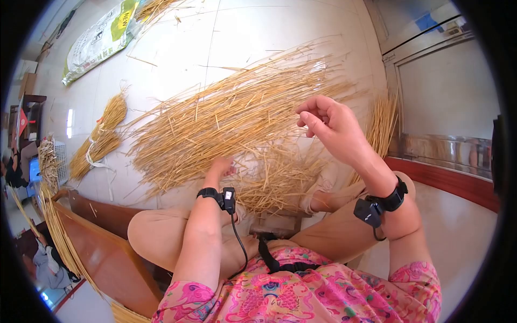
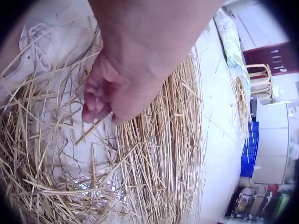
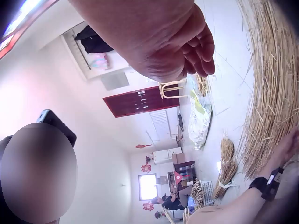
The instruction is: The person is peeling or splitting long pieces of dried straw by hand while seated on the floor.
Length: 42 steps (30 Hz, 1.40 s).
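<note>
A wide layer of straw (image 1: 231,113) lies spread over the floor, its stalks mostly running the same way. My left hand (image 1: 219,167) reaches down to its near edge, where shorter, tangled straw (image 1: 274,177) is heaped. In the left wrist view the left hand (image 2: 110,93) has its fingers curled, with a short piece of straw right at the fingertips; I cannot tell whether they pinch it. Raised above the right part of the layer, my right hand (image 1: 331,121) has loosely bent fingers. Nothing is in the right hand (image 3: 196,51) in the right wrist view.
A tied straw bundle (image 1: 102,134) lies to the left. Beyond it is a white and green sack (image 1: 99,40). More straw stands (image 1: 382,121) by the metal-framed door (image 1: 447,91) at right. A wooden panel (image 1: 102,247) flanks my left leg. Another person (image 1: 51,266) sits at far left.
</note>
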Available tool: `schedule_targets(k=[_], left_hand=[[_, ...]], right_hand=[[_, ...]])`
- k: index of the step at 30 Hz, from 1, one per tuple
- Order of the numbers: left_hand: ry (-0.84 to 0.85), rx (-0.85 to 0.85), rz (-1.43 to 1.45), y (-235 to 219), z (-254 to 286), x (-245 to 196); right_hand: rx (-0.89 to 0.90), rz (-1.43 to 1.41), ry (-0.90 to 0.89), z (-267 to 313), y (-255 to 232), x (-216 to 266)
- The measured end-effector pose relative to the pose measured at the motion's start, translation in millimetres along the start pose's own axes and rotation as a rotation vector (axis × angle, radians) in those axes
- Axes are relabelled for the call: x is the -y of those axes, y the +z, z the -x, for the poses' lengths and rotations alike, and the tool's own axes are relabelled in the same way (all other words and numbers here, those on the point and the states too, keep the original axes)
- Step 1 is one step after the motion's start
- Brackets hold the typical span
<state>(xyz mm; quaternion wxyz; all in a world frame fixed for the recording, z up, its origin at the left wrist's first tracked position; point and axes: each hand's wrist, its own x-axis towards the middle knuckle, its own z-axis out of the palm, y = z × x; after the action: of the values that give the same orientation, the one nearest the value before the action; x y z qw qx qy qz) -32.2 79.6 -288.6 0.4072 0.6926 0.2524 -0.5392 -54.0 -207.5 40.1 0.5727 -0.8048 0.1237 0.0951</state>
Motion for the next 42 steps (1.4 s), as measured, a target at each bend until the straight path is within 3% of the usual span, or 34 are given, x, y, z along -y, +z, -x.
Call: schedule_targets(k=[2, 5, 8, 11, 14, 17, 23, 27, 30, 33, 36, 39, 42], left_hand=[[0.093, 0.004, 0.437, 7, -31, 21], [0.051, 0.073, 0.881, 12, -59, 30], [0.018, 0.017, 1.030, 24, -53, 19], [0.122, -0.074, 1.114, 35, -54, 10], [0.233, -0.037, 1.122, 33, -54, -6], [0.338, -0.112, 0.994, 19, -72, -22], [0.361, -0.249, 0.601, -4, -49, -64], [0.614, -0.372, 0.231, -8, -56, -59], [0.679, -0.535, 0.037, 4, -75, -32], [0.632, -0.604, -0.202, 28, -39, -19], [0.772, -0.666, -0.298, 69, -8, -19], [0.866, -0.483, -0.563, 93, 3, -29], [0.753, -0.202, -0.852, 111, -4, -29]], right_hand=[[0.000, 0.035, -0.017, 1, -3, 2], [-0.015, 0.051, -0.044, 2, -4, -3], [-0.025, 0.072, -0.041, 3, -5, -3], [-0.045, 0.097, -0.058, 5, -5, -4], [-0.062, 0.105, -0.069, 6, -6, -5], [-0.070, 0.100, -0.064, 6, -6, -4], [-0.065, 0.142, -0.028, 7, -6, -5], [-0.058, 0.193, -0.010, 6, -3, -1], [-0.049, 0.223, -0.027, 6, -1, 3], [-0.064, 0.230, -0.042, 4, -2, 5], [-0.067, 0.236, -0.029, 4, -4, 9], [-0.082, 0.219, -0.056, 5, -4, 3], [-0.077, 0.266, -0.058, 5, -5, 4]])
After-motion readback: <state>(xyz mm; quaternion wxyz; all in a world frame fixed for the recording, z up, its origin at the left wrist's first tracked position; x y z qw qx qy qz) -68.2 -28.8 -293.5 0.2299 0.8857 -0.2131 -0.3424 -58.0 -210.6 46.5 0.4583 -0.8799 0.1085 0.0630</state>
